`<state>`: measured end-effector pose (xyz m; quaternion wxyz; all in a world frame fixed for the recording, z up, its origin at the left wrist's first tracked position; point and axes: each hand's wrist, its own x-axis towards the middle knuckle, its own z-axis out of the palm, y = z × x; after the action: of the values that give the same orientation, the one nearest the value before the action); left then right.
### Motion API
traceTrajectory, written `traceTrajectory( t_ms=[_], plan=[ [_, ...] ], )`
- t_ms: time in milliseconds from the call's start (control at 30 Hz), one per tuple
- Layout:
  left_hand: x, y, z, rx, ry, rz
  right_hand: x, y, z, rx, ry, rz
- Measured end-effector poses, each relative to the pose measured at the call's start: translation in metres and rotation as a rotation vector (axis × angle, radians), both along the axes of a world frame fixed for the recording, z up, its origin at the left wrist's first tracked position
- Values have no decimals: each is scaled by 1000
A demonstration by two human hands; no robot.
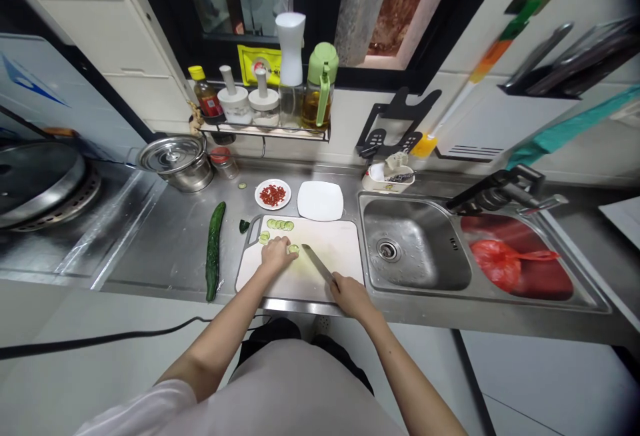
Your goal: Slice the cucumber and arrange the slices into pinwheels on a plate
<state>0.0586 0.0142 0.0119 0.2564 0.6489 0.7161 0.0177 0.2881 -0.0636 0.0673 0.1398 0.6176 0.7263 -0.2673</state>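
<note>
My right hand (353, 295) is wrapped round the handle of a kitchen knife (318, 263), whose blade points up and left over the white cutting board (345, 243). On the left part of the board my left hand (278, 256) is bent with its fingers close together. At its fingertips sits a cucumber slice (293, 249); what lies beneath the palm is hidden. A row of cucumber slices (280, 225) runs along the board's top edge, and a few more slices (264, 238) lie just above the left hand. A whole cucumber (215, 249) rests on the steel counter, left of the board.
Behind the board stand a plate of chopped red pieces (273, 195) and a white plate (320, 201). The sink (415, 243) is at the right, with a red bag (497, 265) in its second basin. A lidded pot (177, 163) and a shelf of bottles (265, 131) are at the back.
</note>
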Motion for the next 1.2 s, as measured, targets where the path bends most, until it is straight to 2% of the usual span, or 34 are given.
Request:
traceTrajectory(
  t_ms=[133, 333, 533, 733, 1200],
  plan=[
    [3, -5, -4, 49, -47, -81, -1, 1, 3, -24, -15, 15],
    [-13, 6, -12, 65, -246, -252, -6, -1, 9, -48, -42, 42],
    [-14, 7, -19, 48, -222, -93, -12, 3, 12, -27, -53, 99],
    [-7, 7, -21, 26, -183, -7, -16, 7, 11, -23, -67, 145],
    [-2, 11, -17, -24, -126, 45, -18, 7, 6, -31, -73, 151]
  ],
)
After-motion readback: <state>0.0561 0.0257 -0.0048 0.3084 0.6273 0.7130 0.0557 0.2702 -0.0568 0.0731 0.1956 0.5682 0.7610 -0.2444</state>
